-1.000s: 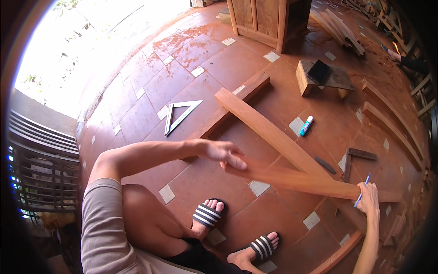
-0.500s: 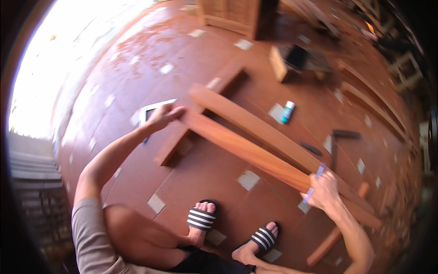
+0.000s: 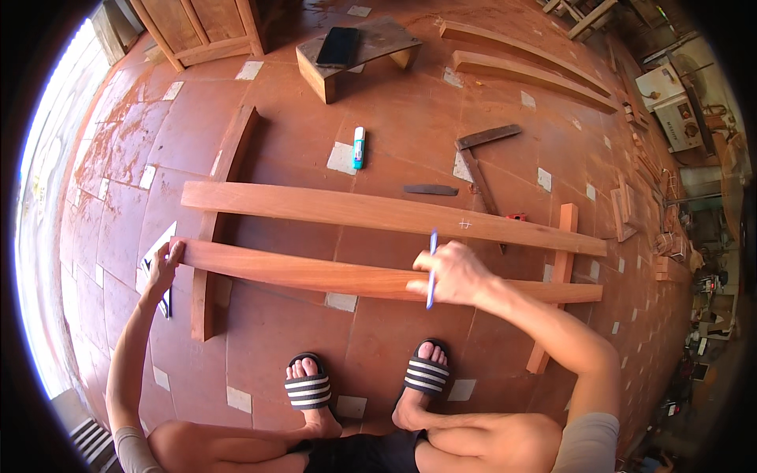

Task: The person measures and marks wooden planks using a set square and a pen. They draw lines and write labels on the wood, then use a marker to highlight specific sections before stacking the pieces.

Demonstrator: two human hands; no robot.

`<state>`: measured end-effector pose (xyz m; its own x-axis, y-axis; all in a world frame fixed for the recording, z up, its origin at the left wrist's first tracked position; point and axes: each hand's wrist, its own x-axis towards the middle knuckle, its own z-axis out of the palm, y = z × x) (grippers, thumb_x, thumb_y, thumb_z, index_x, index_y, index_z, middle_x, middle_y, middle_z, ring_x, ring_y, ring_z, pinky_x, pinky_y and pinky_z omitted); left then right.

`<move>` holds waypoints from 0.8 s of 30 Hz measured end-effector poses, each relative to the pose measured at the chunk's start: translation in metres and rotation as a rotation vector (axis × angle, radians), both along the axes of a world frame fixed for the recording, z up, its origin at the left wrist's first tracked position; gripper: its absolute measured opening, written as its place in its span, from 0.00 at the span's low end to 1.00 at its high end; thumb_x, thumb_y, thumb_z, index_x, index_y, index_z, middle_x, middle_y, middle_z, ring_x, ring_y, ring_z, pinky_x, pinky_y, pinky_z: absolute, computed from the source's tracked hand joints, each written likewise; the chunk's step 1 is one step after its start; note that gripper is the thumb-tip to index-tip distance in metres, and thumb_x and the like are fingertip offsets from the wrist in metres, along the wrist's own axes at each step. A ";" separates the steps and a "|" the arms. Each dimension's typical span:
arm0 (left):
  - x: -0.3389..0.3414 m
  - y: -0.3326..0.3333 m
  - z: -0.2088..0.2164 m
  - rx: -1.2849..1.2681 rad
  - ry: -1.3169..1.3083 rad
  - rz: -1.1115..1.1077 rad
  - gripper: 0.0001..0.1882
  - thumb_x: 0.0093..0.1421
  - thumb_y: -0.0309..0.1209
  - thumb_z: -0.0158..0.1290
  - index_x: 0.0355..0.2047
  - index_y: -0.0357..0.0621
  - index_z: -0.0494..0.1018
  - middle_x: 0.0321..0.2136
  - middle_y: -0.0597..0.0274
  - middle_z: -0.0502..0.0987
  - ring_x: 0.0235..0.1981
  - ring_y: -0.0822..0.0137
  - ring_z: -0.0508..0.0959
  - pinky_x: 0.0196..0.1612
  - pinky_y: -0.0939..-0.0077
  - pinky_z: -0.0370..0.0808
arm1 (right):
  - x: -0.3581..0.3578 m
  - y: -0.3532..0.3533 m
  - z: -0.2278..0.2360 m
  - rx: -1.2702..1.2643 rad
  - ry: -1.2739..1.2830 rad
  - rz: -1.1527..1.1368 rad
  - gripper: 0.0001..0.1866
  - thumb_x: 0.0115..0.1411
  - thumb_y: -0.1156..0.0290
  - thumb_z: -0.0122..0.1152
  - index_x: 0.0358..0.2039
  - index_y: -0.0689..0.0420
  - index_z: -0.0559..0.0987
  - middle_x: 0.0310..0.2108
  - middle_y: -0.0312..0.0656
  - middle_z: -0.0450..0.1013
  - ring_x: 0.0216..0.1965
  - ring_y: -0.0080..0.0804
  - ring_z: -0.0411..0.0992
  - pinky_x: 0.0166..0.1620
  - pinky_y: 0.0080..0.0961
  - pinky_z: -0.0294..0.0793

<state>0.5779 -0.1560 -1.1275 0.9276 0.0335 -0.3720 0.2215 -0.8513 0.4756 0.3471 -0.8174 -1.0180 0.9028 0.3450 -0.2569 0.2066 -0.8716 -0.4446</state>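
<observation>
Two long reddish wooden beams lie side by side across two wooden crosspieces, one at the left (image 3: 203, 307) and one at the right (image 3: 564, 264). My left hand (image 3: 163, 270) grips the left end of the near beam (image 3: 315, 266). My right hand (image 3: 459, 274) holds a slim purple-blue pen (image 3: 432, 272) upright in the picture, over the right half of that beam; whether its tip touches the wood I cannot tell. The far beam (image 3: 339, 203) bears a pale hatched mark. Partly behind my left hand lies a white-and-dark angled tool (image 3: 167, 304).
Beyond the beams lie a dark carpenter's square (image 3: 482, 181), a dark flat blade (image 3: 430, 190) and a white-and-teal tube (image 3: 359, 150). A phone (image 3: 338, 47) rests on a low wooden stool (image 3: 317, 83). Two curved timbers (image 3: 536, 79) lie at the far right, near a cabinet (image 3: 209, 31).
The view has swung, so the beams run nearly level across it. My right hand, with the pen, is nearer the beam's middle. My left hand stays at the left end.
</observation>
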 end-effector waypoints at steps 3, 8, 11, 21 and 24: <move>-0.001 0.005 -0.006 0.021 -0.106 -0.011 0.31 0.73 0.56 0.57 0.64 0.46 0.78 0.52 0.43 0.85 0.57 0.51 0.83 0.58 0.55 0.78 | 0.030 -0.060 0.015 0.097 0.008 -0.337 0.18 0.65 0.57 0.74 0.41 0.61 0.85 0.36 0.52 0.86 0.43 0.47 0.87 0.50 0.45 0.84; 0.001 0.012 -0.010 0.075 -0.291 -0.068 0.31 0.73 0.56 0.58 0.64 0.47 0.79 0.51 0.44 0.86 0.56 0.52 0.84 0.57 0.56 0.78 | 0.046 -0.168 0.022 -0.218 0.212 -0.365 0.37 0.51 0.56 0.85 0.58 0.62 0.83 0.56 0.56 0.83 0.58 0.53 0.82 0.62 0.44 0.80; 0.001 0.012 -0.008 0.113 -0.404 -0.150 0.29 0.71 0.55 0.61 0.61 0.48 0.80 0.51 0.44 0.85 0.54 0.50 0.83 0.56 0.58 0.79 | 0.038 -0.190 0.008 -0.263 0.385 -0.302 0.51 0.40 0.51 0.90 0.63 0.61 0.80 0.58 0.56 0.81 0.62 0.52 0.79 0.66 0.43 0.77; 0.001 -0.074 0.047 0.060 -0.598 -0.316 0.25 0.66 0.46 0.68 0.57 0.44 0.80 0.50 0.47 0.80 0.49 0.49 0.80 0.52 0.54 0.79 | 0.003 -0.180 -0.001 -0.390 0.258 -0.334 0.52 0.33 0.49 0.94 0.57 0.64 0.82 0.45 0.58 0.85 0.53 0.55 0.82 0.59 0.47 0.80; 0.001 -0.106 0.062 0.092 -0.633 -0.433 0.19 0.69 0.40 0.64 0.54 0.43 0.81 0.52 0.48 0.79 0.52 0.49 0.80 0.53 0.54 0.79 | -0.016 -0.182 0.000 -0.344 0.177 -0.345 0.52 0.31 0.48 0.94 0.56 0.61 0.83 0.37 0.54 0.85 0.48 0.54 0.84 0.56 0.46 0.82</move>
